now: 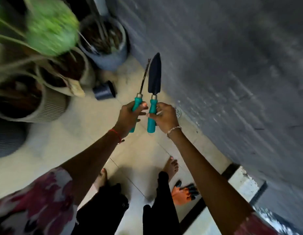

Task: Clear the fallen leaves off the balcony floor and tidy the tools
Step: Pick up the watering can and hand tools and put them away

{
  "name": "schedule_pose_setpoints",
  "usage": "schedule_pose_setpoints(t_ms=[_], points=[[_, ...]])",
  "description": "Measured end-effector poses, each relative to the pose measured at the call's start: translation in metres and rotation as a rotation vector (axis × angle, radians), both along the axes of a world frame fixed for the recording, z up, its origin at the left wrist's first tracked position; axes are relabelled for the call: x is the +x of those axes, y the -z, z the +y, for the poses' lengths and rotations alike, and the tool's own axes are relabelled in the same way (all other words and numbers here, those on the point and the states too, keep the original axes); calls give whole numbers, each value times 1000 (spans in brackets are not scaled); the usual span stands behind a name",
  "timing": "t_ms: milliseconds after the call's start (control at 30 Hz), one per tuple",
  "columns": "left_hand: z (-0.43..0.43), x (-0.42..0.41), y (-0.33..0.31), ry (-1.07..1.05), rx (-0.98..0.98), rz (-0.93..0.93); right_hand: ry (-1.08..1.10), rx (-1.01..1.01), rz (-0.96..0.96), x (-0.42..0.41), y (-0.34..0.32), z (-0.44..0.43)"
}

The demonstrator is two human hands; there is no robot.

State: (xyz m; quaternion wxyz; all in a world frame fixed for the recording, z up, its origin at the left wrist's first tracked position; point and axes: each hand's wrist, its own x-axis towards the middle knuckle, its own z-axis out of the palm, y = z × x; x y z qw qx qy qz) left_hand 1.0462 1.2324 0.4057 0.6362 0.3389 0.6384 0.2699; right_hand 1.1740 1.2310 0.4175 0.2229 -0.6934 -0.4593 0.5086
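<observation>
Two garden tools with teal handles are held up side by side over the pale tiled floor [89,133]. My left hand [128,116] grips the handle of a thin weeder [143,80] with a forked dark tip. My right hand [166,117] pinches the teal handle of a dark blue trowel [155,73], its blade pointing away from me. The two handles are close but apart.
Several plant pots crowd the left: a ribbed beige pot [50,106], a cream pot [86,73], a grey pot [111,60] and a small dark pot [105,90] lying on its side. A dark grey wall [232,65] runs along the right. Orange gloves [183,194] lie by my bare feet. A floor drain [178,111] sits near the wall.
</observation>
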Motion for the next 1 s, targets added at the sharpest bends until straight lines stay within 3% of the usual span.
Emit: schedule_pose_setpoints(t_ms=[267, 433, 700, 1000], points=[[-28, -98, -276, -83, 403, 11, -197, 301, 191, -101, -258, -4], [-90, -151, -377, -349, 551, 118, -514, 469, 242, -169, -352, -24], [-217, -202, -442, -1030, 591, 208, -1125, 536, 319, -275, -432, -105], [-385, -240, -441, -1606, 532, 285, -1717, 518, 389, -380, -435, -262]])
